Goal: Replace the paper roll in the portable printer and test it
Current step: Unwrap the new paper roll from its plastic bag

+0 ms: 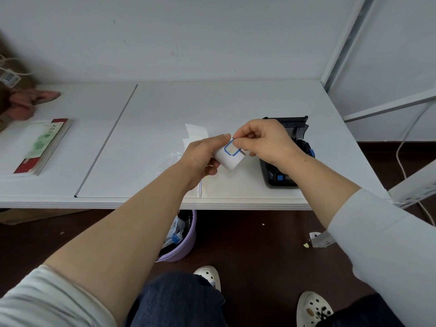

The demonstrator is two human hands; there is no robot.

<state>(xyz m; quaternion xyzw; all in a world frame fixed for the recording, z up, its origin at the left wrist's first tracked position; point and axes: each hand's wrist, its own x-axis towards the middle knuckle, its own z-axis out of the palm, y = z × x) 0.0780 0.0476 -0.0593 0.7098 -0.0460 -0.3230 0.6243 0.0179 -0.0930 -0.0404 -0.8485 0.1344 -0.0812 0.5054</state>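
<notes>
Your left hand gripped the white paper roll; your right hand pinched its blue-bordered label, print unreadable, before the open black printer.

Nothing is reading cleanly here. Booklet on the left is showing print on its red-and-green cover, but it's blurring out too small to make out. Tag on a string at far left is carrying blue print, also unreadable. Sticker on the paper roll is showing only a blue border.
</notes>
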